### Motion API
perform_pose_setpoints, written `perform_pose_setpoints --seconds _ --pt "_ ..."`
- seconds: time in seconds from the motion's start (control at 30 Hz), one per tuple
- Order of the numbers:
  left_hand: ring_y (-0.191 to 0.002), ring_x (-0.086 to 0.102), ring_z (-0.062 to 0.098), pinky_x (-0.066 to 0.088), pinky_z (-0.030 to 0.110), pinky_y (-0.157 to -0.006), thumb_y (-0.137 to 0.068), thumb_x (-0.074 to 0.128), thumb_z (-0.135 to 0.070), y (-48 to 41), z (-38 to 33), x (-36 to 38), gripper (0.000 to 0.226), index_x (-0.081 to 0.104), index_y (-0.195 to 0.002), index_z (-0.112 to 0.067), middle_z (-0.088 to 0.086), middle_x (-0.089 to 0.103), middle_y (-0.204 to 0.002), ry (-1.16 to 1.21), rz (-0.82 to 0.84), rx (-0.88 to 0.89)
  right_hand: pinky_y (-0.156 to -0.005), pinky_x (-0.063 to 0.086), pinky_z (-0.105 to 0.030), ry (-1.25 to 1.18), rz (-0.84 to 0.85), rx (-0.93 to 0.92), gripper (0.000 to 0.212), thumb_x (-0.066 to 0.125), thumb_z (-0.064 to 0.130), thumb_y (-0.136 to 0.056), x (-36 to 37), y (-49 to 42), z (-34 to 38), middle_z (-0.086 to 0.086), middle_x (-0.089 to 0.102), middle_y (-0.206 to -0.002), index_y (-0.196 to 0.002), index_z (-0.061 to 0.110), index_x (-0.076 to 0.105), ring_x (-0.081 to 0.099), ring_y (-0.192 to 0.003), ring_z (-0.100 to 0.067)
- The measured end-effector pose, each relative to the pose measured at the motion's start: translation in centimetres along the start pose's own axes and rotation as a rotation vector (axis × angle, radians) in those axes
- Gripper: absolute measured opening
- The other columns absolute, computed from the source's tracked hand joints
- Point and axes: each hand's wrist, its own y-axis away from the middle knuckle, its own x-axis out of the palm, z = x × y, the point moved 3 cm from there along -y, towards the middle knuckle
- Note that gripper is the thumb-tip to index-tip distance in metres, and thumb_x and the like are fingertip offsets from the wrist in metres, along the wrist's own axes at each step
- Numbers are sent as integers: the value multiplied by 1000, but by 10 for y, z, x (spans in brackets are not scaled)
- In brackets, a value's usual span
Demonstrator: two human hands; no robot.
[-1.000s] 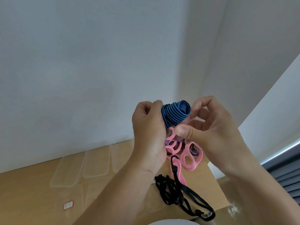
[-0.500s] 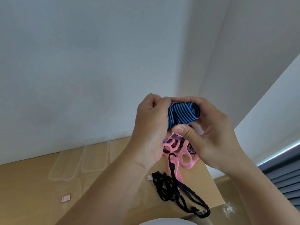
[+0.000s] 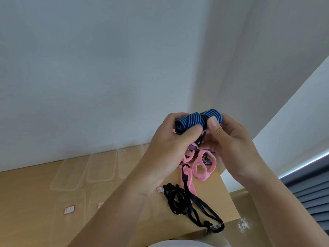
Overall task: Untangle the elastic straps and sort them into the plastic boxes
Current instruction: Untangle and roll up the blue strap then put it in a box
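blue strap [image 3: 195,119] now pulled wider, purple strap [image 3: 193,147] half-hidden

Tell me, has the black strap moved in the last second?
No. The black strap still starts right beside the red-edged label on the table and trails toward the table's near right corner.

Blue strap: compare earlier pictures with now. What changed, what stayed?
The blue strap, one coil before, is now spread sideways into two rolls, one in the left hand, one in the right hand. Pink straps still hang beneath; black straps and boxes lie unmoved.
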Motion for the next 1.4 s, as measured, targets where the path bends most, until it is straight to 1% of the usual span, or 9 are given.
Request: perform_pose_setpoints --seconds 0.3,0.4,0.57,0.7,0.8,0.93,1.07,1.23,1.4 --pt "-100 74 27 59 34 -78 -95 63 -33 18 32 -7 32 69 -123 -18 7 75 -113 67 48 -19 -65 56 -38 -3 9 168 41 57 47 -93 0 12 -16 -11 74 -86 -102 12 75 67 -74 -33" --pt "-102 72 35 60 36 -83 -98 61 -34 27 31 -1 30 72 -121 -18 11 76 -112 113 39 26 -70 54 -48 -15 7 146 39 57 47 -92 -3 16 -14 -15 71 -86 -100 14 76 66 -77 -36" --pt "-108 72 10 58 23 -89 -88 76 -14 42 32 12 40 69 -127 -15 -6 77 -115 -83 -225 193 -87 56 -59 -84 -25 118 36 64 27 -92 -8 20 -8 -21 71 -110 -125 15 69 67 -91 -37" --pt "-111 72 11 58 27 -93 -84 80 0 56 44 33 50 67 -130 -15 -5 76 -116 -99 -404 230 -84 62 -40 -205 -37 132 38 63 16 -96 -8 34 -13 -13 68 -116 -134 16 64 70 -95 -17" --pt "-114 70 12 57 34 -98 -79 83 -21 70 51 37 56 67 -132 -20 -8 75 -119 -149 -373 199 -86 58 -29 -329 23 164 46 61 19 -94 -9 44 -24 -10 71 -123 -139 12 58 70 -111 -21" --pt "-101 72 12 62 35 -81 -71 82 -36 95 49 38 59 64 -128 -40 -13 74 -115 -263 -301 118 -88 57 -35 -367 130 242 36 56 21 -99 -12 55 -43 -10 71 -124 -131 8 65 68 -112 -24" --pt "-82 71 28 64 46 -77 -75 84 -34 113 42 24 71 55 -137 -50 -7 68 -115 -326 -250 13 -102 49 -61 -364 230 353 26 53 21 -103 5 72 -63 -17 73 -116 -109 13 77 68 -112 -37" --pt "-85 71 15 63 48 -79 -78 82 -30 130 49 24 62 60 -134 -45 -15 65 -116 -387 -292 -33 -94 50 -68 -336 80 430 25 59 30 -101 28 87 -73 -22 73 -106 -96 14 77 70 -100 -37" --pt "-89 74 18 63 47 -80 -73 85 -27 145 67 12 73 56 -138 -41 -14 66 -120 -381 -352 -84 -90 55 -62 -288 41 507 42 62 42 -97 50 92 -84 -22 73 -107 -110 3 69 72 -97 -38"
